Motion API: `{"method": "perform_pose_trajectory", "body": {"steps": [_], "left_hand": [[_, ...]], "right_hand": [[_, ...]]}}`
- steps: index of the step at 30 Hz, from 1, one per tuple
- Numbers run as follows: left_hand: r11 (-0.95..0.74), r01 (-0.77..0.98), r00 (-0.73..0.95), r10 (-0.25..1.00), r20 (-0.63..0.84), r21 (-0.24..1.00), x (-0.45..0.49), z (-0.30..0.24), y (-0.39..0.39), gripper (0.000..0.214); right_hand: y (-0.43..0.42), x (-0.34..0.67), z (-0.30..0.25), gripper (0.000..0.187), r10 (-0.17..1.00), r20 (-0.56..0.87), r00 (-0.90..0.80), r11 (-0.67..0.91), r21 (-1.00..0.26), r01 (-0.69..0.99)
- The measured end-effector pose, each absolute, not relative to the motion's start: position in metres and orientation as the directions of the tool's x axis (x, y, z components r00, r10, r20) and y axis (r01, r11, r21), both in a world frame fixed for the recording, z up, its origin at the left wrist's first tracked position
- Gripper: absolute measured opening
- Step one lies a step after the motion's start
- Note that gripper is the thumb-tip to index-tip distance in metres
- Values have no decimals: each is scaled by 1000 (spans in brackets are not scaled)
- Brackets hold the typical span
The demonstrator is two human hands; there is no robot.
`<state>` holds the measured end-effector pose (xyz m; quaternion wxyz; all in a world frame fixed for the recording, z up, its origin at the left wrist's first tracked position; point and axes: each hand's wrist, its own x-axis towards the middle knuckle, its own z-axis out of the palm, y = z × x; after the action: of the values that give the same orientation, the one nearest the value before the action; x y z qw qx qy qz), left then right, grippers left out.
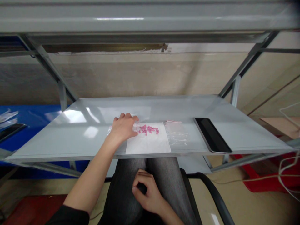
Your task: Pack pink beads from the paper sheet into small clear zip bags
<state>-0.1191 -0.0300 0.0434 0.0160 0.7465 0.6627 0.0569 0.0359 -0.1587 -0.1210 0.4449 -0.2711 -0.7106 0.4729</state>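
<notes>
My left hand (123, 127) rests on the grey table (93, 137), fingers curled over a small clear plastic bag (136, 126) at the left edge of a white paper sheet (150, 143). Several small pink beads (148, 129) lie scattered on that sheet just right of my fingers. My right hand (146, 190) is below the table on my lap, fingers loosely curled with nothing visible in them.
A stack of clear zip bags (177, 134) lies right of the paper. A dark tablet (212, 135) lies further right near the table's front edge. A shelf frame (150, 22) spans overhead. White cables (284, 175) hang at the right, and a blue surface (30, 115) sits to the left.
</notes>
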Motion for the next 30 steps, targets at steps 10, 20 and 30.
{"method": "perform_pose_trajectory", "body": {"steps": [10, 20, 30], "left_hand": [[-316, 765, -191, 720, 667, 561, -89, 1, -115, 42], [-289, 675, -183, 826, 533, 679, -38, -40, -163, 74], [-299, 301, -61, 941, 332, 905, -77, -11, -182, 19]], "right_hand": [[-170, 57, -73, 17, 862, 506, 17, 504, -861, 68], [-147, 78, -36, 21, 970, 242, -21, 242, -970, -24], [-148, 103, -24, 11, 942, 292, -165, 316, -938, 144]]}}
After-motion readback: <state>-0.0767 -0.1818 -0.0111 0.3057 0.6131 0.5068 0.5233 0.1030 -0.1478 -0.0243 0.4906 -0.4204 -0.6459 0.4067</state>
